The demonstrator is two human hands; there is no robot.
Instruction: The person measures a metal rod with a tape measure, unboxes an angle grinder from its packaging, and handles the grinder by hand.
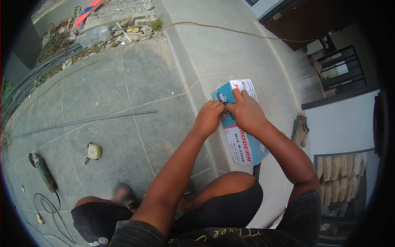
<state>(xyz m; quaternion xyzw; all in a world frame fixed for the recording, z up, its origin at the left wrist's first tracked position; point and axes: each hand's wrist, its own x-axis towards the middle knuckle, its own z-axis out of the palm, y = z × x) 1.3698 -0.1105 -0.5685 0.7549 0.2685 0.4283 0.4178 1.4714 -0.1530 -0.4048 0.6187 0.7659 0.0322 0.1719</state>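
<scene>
A teal and white cardboard box (239,144), printed "MODERN Mod. M-2300B", lies on the raised tiled step in front of me. Its upper left part shows a torn, crumpled whitish patch (222,98). My left hand (209,118) is closed with bent fingers at the box's left edge, just below that patch. Across the upper part of the box, my right hand (247,112) is closed too, its fingers curled and its thumb meeting the left fingertips. What lies between the fingertips is hidden.
On the grey floor tiles to the left lie an angle grinder (43,173) with its cord, a tape measure (94,151) and a thin metal rod (94,120). Shoes (300,131) sit by the wall at right. Rubble (127,29) and long bars (45,61) lie at the back left.
</scene>
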